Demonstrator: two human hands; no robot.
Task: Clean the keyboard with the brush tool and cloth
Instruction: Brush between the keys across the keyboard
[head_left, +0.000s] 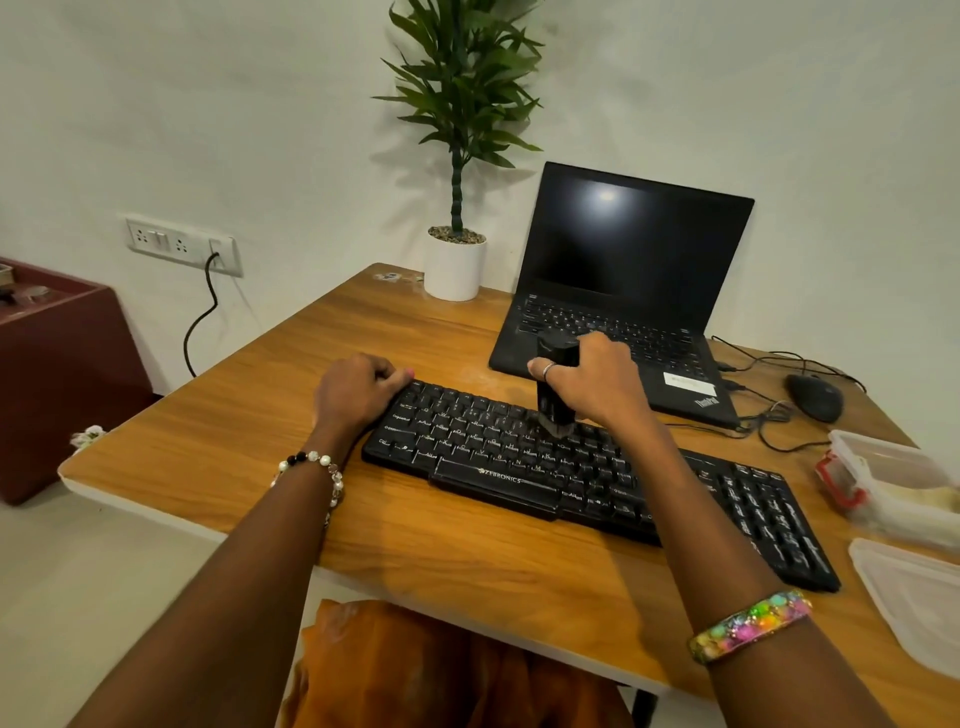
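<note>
Brushing was the step in hand: the brush tool (555, 387), gripped upright in the right hand (597, 376), met the middle rows of the keyboard (597, 475) on the desk (260, 467). The left hand (358, 387) clasped its far-left corner. Next, sweeping along untouched rows seemed due (no cloth was visible).

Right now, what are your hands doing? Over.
Right hand grips brush tool, bristles on keyboard. Left hand holds keyboard's corner. Nothing blocking.
</note>
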